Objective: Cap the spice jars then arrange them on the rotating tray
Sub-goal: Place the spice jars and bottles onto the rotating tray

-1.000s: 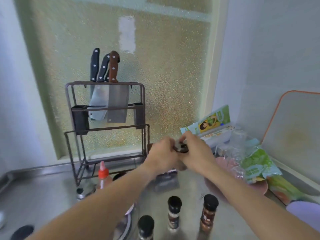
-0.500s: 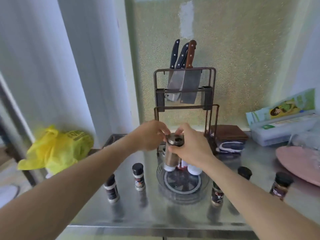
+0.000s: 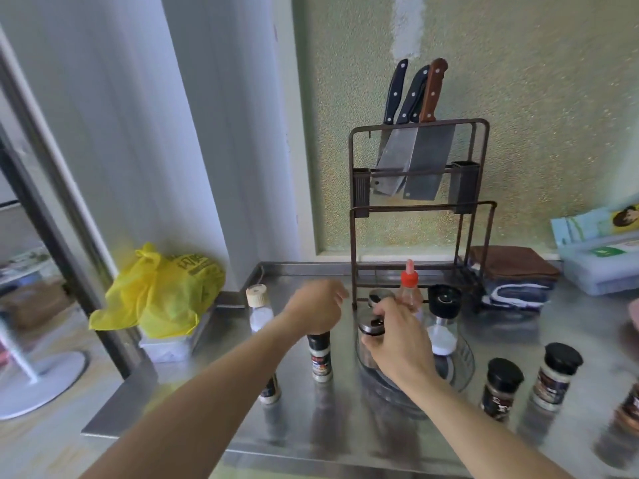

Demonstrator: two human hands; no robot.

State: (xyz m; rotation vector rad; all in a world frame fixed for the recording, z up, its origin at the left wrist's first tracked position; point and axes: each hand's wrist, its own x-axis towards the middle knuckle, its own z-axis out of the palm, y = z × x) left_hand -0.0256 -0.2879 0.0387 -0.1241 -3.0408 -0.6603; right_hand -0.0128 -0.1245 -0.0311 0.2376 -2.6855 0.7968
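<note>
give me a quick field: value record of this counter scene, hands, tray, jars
surface: stainless steel counter
right hand: gripping steel-lidded glass jar on the clear round rotating tray
left hand: open, holding nothing, above a black-capped spice jar
also on tray: black-topped grinder, red-capped squeeze bottle
off tray, right: two black-capped spice jars
behind: dark metal knife rack
</note>
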